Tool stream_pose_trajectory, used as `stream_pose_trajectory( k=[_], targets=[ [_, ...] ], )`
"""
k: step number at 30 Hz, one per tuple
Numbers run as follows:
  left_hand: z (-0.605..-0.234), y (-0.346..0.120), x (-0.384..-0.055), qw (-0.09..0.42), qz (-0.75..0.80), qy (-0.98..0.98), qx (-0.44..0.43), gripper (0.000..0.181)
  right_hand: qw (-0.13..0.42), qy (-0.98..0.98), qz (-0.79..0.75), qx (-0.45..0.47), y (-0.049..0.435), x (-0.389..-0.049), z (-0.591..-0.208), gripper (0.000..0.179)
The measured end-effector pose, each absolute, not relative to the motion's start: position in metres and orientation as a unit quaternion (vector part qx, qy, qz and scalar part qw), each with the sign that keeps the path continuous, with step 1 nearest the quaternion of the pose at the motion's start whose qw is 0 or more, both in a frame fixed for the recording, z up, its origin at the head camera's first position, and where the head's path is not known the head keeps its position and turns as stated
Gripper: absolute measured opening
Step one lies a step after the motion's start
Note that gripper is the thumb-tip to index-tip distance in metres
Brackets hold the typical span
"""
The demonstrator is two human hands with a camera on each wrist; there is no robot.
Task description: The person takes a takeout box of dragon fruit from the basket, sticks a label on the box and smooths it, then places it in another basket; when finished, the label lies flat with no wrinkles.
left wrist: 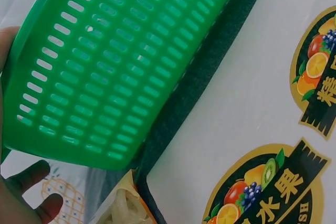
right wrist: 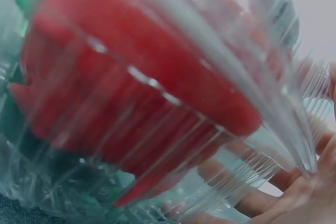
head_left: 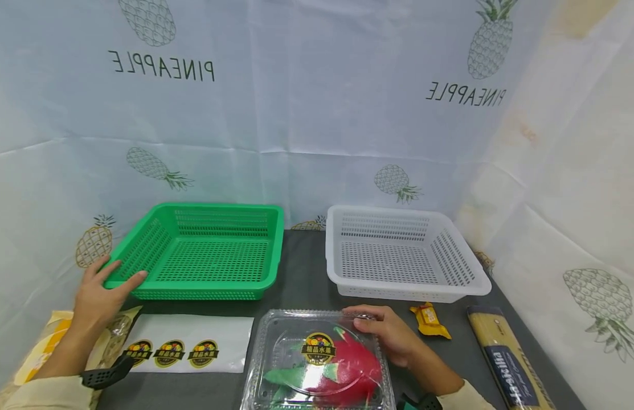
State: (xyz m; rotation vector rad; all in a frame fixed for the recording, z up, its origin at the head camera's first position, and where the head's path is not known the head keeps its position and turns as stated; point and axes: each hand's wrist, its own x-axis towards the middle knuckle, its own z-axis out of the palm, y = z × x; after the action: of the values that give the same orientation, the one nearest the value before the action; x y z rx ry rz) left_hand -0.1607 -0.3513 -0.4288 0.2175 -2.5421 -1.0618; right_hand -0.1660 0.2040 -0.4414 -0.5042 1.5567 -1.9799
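Observation:
My left hand (head_left: pixel 98 293) is at the near left corner of a green plastic basket (head_left: pixel 268 279), fingers spread and relaxed against its rim. The left wrist view has the slotted basket wall (left wrist: pixel 105 77) close up, with two fingertips (left wrist: pixel 50 208) beyond its lower edge. On the other side, my right hand (head_left: pixel 391 333) grips the far right corner of a clear plastic fruit box (head_left: pixel 275 341). Inside the lidded box lies a red dragon fruit (head_left: pixel 355 364) with green tips; a round fruit sticker (head_left: pixel 318 348) marks the lid. In the right wrist view, fingers (right wrist: pixel 252 203) curl under the box edge.
A white basket (head_left: pixel 337 279) stands at the back right. Before it lie a small yellow snack packet (head_left: pixel 430 322) and a pack of spaghetti (head_left: pixel 506 359). A white sticker sheet (head_left: pixel 193 327) is left of the box, beside a yellow-and-clear bag (head_left: pixel 45 347). Patterned cloth (head_left: pixel 317 108) hangs behind.

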Motion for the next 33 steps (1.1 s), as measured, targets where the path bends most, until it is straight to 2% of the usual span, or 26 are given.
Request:
stream_pose_trajectory(
  k=[18, 33],
  targets=[
    [-0.426, -0.351, -0.161, 0.164, -0.375, -0.908, 0.086, 0.082, 0.302, 0.544, -0.765, -0.167, 0.206, -0.163, -0.431, 0.031],
    [-0.420, -0.350, -0.162, 0.157, -0.395, -0.901, 0.091, 0.084, 0.277, 0.558, -0.761, -0.183, 0.206, -0.162, -0.399, 0.032]
  ],
)
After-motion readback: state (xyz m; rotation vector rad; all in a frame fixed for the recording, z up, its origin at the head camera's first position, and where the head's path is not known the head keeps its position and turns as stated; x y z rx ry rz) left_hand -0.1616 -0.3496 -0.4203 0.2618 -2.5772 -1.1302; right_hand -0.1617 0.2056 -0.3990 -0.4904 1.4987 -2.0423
